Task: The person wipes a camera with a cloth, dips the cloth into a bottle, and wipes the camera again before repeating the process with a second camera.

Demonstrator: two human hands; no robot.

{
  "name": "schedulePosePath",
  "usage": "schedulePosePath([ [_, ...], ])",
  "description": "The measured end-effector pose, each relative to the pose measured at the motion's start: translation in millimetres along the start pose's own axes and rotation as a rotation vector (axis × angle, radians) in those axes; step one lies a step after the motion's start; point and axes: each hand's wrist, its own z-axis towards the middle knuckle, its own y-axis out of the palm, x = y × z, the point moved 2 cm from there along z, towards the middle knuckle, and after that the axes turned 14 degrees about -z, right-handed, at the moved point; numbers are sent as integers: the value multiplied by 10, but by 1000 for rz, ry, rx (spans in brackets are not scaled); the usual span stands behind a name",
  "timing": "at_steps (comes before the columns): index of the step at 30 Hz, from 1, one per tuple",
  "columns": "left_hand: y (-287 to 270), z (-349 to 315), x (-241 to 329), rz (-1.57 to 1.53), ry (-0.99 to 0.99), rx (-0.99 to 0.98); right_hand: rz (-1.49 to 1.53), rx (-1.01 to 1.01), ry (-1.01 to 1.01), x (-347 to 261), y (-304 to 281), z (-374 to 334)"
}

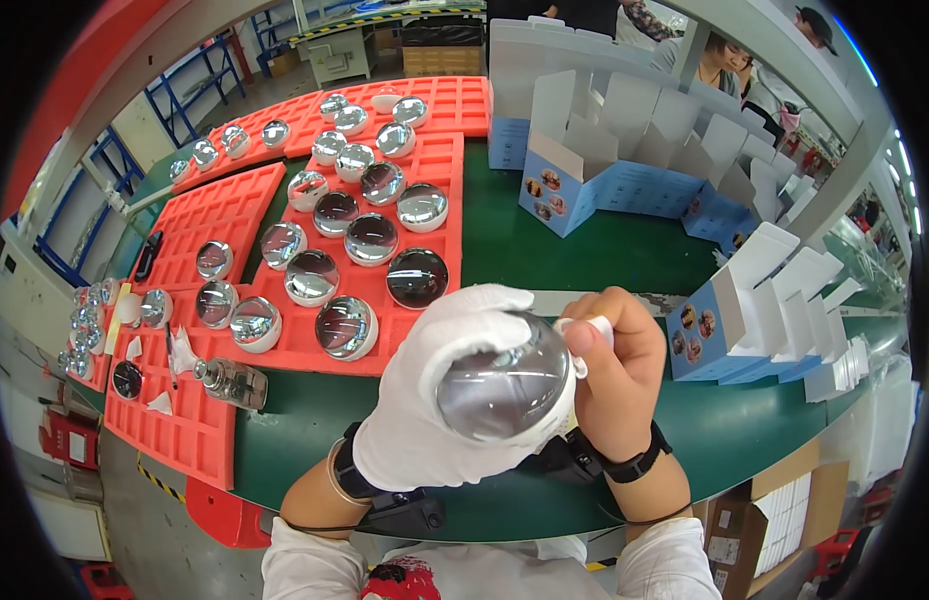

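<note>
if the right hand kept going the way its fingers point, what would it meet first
Most likely the shiny dome that the gloved left hand cradles: the right hand pinches a small white wipe right at its rim.

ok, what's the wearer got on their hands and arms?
Left hand: white glove. Right hand: no glove. Both wrists carry black straps, with a black device on the left strap and a thin cable along each forearm. White sleeves are pushed up near the elbows.

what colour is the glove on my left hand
White; the glove cups a mirrored dome, clearest in the head view.
</note>
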Motion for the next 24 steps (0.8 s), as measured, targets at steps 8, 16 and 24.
schedulePosePath([
  [8,80,7,24,-212,158,24,104,-92,99,81,57,-110],
  [16,53,55,169,80,533,-183,423,-201,378,-218,162,-341],
  [24,138,-122,-9,-375,-339,-1,-371,-60,-430,60,-10,-150],
])
